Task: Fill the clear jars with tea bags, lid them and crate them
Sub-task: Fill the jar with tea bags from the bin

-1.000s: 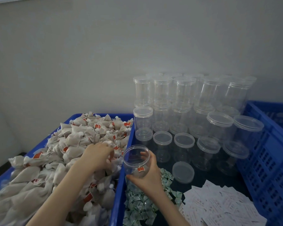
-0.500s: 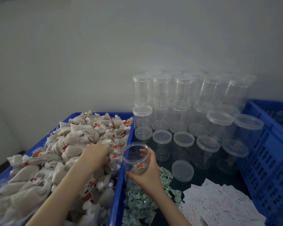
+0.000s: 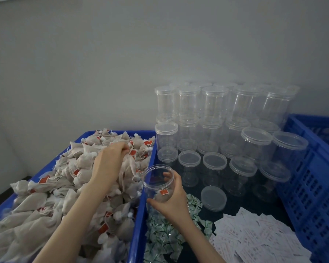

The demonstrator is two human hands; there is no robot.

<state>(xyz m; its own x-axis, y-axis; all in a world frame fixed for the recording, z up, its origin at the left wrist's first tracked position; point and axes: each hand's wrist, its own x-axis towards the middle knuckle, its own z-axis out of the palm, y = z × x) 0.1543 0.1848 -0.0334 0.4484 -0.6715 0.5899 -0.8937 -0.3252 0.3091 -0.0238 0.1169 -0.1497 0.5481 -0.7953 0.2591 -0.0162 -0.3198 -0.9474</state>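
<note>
Jar (image 3: 158, 184) within right-hand fingers (image 3: 167, 175)

No text, brand or number is showing clearly enough to read. The red tags (image 3: 44, 180) on the tea bags (image 3: 32, 202) are appearing as plain colour patches, and the print on the white paper slips (image 3: 254, 238) and on the green-and-white sachets (image 3: 163, 236) is coming out too blurred and small to make out.
</note>
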